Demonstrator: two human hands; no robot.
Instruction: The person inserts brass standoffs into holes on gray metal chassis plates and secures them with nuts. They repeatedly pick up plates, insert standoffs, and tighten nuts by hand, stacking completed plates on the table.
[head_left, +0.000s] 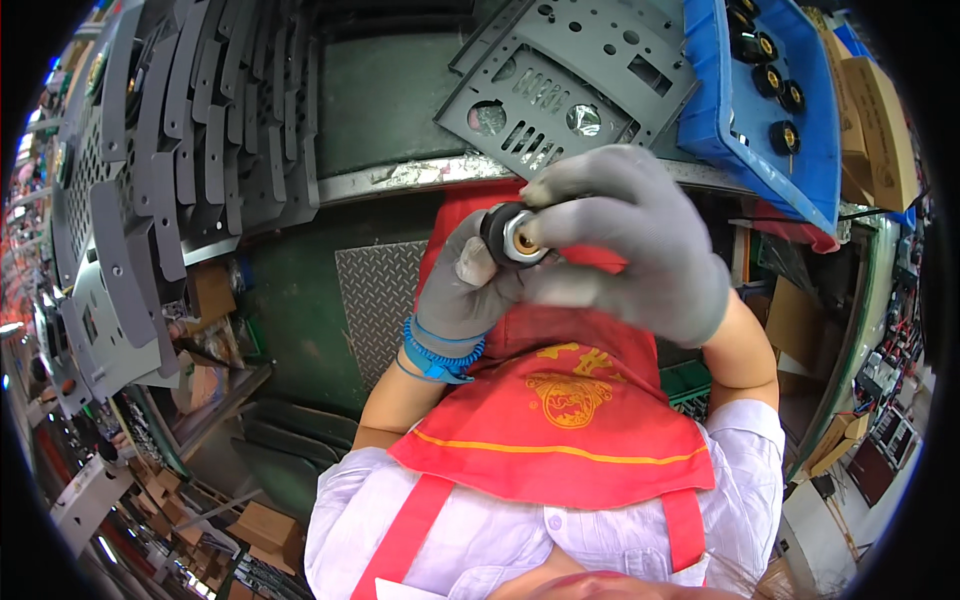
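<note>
In front of my red apron, my left hand [455, 300], in a grey glove with a blue coiled band at the wrist, grips a round black fitting [493, 232]. A shiny metal nut [513, 243] with a brass-coloured centre rings its facing end. My right hand [640, 245], gloved in grey too and slightly blurred, closes its fingertips on the nut from the right. Part of the fitting is hidden behind my fingers.
Beyond my hands, grey perforated metal panels [560, 95] lie on the metal-edged bench [400, 178]. A blue bin [710, 110] at the right holds several black-and-brass fittings [785, 137]. Bent grey metal plates [150, 130] stand in a row at the left.
</note>
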